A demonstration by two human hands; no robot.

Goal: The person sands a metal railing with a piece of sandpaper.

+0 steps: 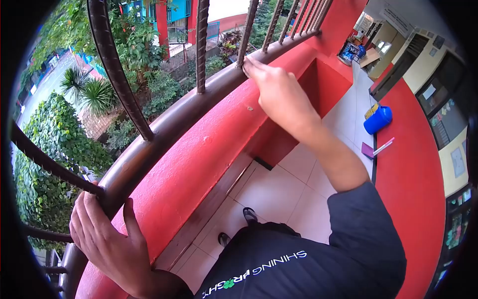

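Note:
A dark brown metal railing (164, 122) runs along the top of a red ledge (199, 144), with ridged upright bars (201, 47) rising from it. My left hand (107, 244) lies on the lower left of the rail beside the foot of a bar, fingers stretched out and thumb apart. Farther along, my right hand (279, 92) is at the base of another bar. Its fingers are bent and pressed together against the rail there. Whether anything small is pinched in them is hidden.
Beyond the railing grow leafy shrubs (55, 144) and a spiky plant (94, 94). Behind my right arm, a blue container (378, 118) and a purple dustpan-like object (367, 150) with a pale handle are by a red wall (408, 199). Pale tiles (279, 194) cover the floor.

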